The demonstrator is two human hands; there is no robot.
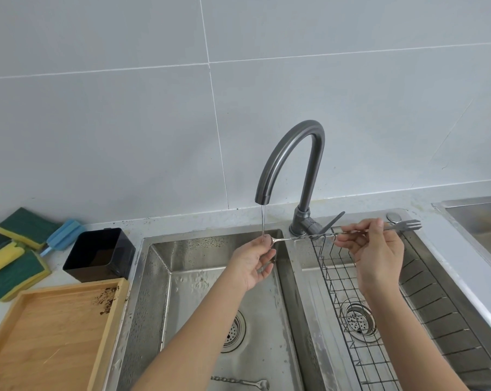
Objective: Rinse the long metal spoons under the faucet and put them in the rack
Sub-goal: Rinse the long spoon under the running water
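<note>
- Right, we see a thin stream of water running from the grey gooseneck faucet into the left sink basin.
- A long metal spoon with a twisted shaft is held level across the divider between the two basins; its far right end is a small fork.
- Our left hand pinches the bowl end of that spoon, fingers curled round it, right under the stream.
- Our right hand pinches the shaft near the fork end, thumb and fingers closed on it, above the right basin.
- The wire rack sits inside the right basin, over the drain strainer. We see no spoons in it.
- A second long spoon lies flat on the left basin floor at the near edge, just near of the left drain.
- On the table to the left: a wooden tray with dark crumbs at its far right corner, a black square container just beyond it, and green-and-yellow sponges further left with a blue brush nearby.
</note>
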